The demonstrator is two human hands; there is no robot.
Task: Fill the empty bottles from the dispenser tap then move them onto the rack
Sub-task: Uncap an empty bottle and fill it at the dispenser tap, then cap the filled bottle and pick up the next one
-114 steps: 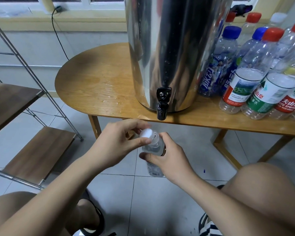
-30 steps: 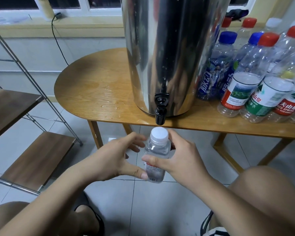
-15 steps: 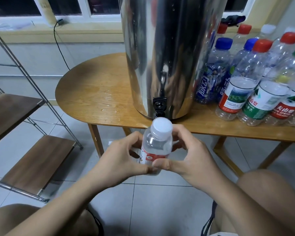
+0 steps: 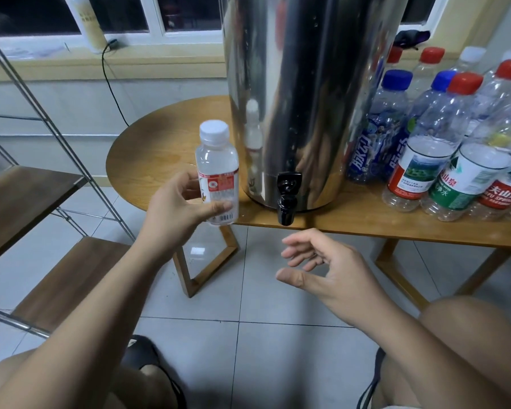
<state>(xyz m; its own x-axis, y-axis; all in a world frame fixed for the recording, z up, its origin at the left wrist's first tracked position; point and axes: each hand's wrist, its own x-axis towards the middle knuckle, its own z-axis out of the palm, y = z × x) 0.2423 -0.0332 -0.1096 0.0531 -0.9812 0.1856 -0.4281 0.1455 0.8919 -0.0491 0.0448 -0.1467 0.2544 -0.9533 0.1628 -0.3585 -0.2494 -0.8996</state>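
Rack (image 4: 33, 199): far left, wooden shelves.
Left hand (image 4: 176, 209): grips the bottle (image 4: 217, 169) round its label, thumb in front.
Bottle: capped, upright, held in the air left of the dispenser (image 4: 307, 98).
Dispenser: steel, on the table (image 4: 165, 137); black tap (image 4: 286, 199) over the edge.
Right hand (image 4: 328, 267): below the tap, fingers loosely spread, holding nothing.
Empty bottles (image 4: 425, 166): clustered right of the dispenser.

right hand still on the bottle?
No. The right hand hangs open below the tap, apart from the bottle, which the left hand alone grips.
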